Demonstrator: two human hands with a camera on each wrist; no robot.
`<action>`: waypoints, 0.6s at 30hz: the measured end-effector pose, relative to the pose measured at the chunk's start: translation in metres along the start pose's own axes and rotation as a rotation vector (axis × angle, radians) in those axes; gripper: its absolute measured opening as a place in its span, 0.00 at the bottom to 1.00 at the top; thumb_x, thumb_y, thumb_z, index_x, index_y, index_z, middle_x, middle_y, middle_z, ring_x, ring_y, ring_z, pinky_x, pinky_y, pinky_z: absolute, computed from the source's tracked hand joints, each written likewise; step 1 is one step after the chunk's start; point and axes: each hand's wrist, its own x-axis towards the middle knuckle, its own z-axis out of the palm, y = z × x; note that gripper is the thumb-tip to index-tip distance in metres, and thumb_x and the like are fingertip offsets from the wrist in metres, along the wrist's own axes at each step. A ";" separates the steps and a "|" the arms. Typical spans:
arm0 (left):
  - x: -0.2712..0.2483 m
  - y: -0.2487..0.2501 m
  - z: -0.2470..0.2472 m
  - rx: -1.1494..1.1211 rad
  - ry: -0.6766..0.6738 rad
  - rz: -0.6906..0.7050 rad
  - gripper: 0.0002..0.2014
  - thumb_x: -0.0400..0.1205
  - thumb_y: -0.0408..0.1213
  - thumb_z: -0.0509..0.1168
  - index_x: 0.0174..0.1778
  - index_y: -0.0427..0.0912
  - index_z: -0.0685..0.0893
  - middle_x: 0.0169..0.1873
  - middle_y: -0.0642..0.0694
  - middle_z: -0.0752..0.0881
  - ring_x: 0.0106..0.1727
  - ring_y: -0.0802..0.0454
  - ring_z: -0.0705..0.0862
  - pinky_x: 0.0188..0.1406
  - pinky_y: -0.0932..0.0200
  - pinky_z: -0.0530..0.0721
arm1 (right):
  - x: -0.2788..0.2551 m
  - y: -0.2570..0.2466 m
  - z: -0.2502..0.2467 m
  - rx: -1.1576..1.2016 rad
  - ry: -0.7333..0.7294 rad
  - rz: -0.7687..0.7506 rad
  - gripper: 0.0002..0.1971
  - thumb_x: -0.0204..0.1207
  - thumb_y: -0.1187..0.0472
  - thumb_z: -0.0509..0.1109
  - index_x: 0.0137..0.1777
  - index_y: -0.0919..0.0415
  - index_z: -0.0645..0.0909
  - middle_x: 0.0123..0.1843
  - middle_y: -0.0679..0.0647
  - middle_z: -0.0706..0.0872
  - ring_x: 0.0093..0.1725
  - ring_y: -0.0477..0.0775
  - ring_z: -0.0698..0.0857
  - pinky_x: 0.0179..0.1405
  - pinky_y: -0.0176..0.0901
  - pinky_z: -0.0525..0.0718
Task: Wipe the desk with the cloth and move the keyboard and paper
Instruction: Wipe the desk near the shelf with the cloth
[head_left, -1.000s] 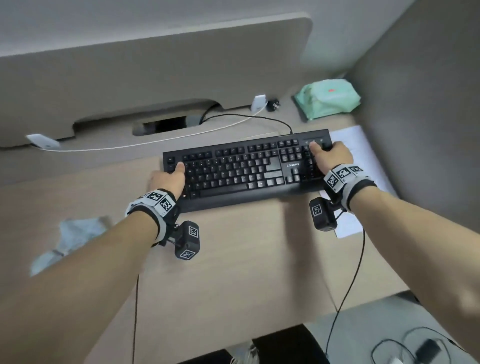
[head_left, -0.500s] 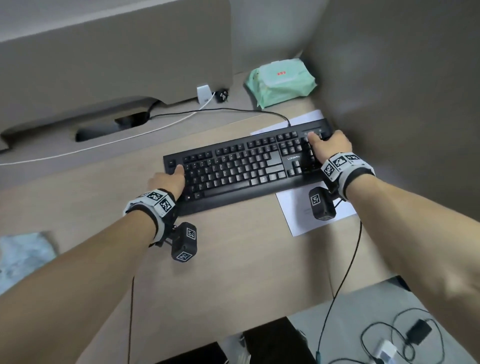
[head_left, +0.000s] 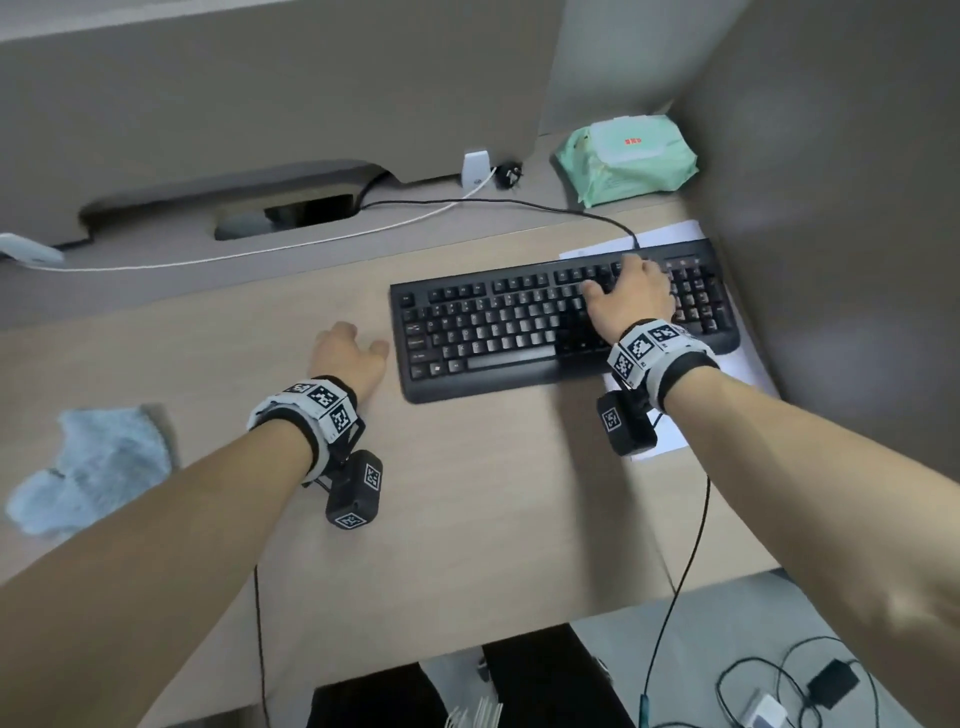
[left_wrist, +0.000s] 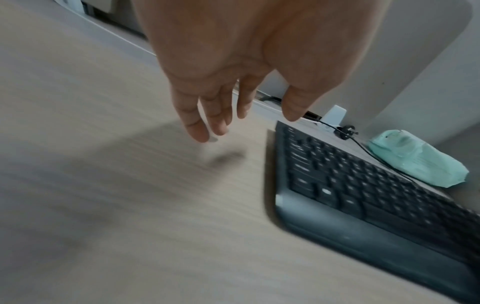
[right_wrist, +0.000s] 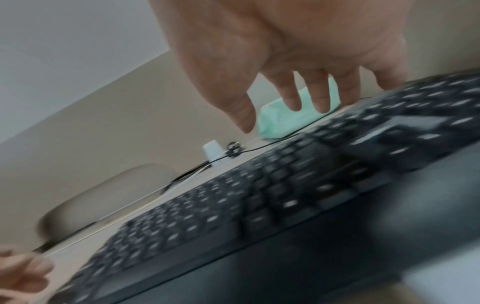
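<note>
The black keyboard (head_left: 519, 332) lies at the right end of the desk, close to the side wall, on top of a white paper (head_left: 670, 236) that shows at its far edge and under my right wrist. My right hand (head_left: 626, 293) hovers over the right half of the keys with fingers loose and spread (right_wrist: 298, 102), holding nothing. My left hand (head_left: 348, 351) is off the keyboard, just left of its left end, fingers hanging relaxed above the bare desk (left_wrist: 221, 119). The crumpled light-blue cloth (head_left: 93, 467) lies alone at the far left of the desk.
A green pack of wipes (head_left: 626, 158) sits in the back right corner. The keyboard's black cable (head_left: 519, 205) and a white cable (head_left: 260, 254) run to a slot under the back panel. A white plug (head_left: 475, 169) stands at the back. The desk's front edge is near me.
Both hands have let go of the keyboard's ends. The left hand has drawn back to the left onto the desk side; the right has slid left over the keys. The keyboard lies further right.
</note>
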 end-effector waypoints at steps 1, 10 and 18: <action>0.001 -0.013 -0.010 0.011 0.014 0.007 0.28 0.82 0.48 0.63 0.75 0.36 0.72 0.73 0.35 0.75 0.71 0.35 0.76 0.70 0.47 0.74 | -0.009 -0.015 0.006 -0.007 -0.016 -0.037 0.29 0.79 0.45 0.66 0.74 0.62 0.70 0.76 0.64 0.73 0.76 0.67 0.69 0.75 0.64 0.68; 0.012 -0.188 -0.144 0.097 0.158 -0.077 0.22 0.81 0.46 0.63 0.70 0.40 0.76 0.69 0.37 0.76 0.68 0.35 0.78 0.69 0.43 0.76 | -0.127 -0.194 0.089 0.001 -0.175 -0.361 0.25 0.78 0.49 0.66 0.71 0.61 0.73 0.70 0.64 0.76 0.71 0.69 0.74 0.70 0.63 0.74; 0.010 -0.349 -0.220 0.170 0.114 -0.181 0.24 0.80 0.40 0.62 0.73 0.37 0.76 0.74 0.32 0.73 0.76 0.35 0.71 0.77 0.46 0.69 | -0.284 -0.325 0.196 -0.130 -0.520 -0.880 0.36 0.76 0.39 0.68 0.80 0.53 0.64 0.79 0.59 0.67 0.76 0.65 0.68 0.73 0.60 0.73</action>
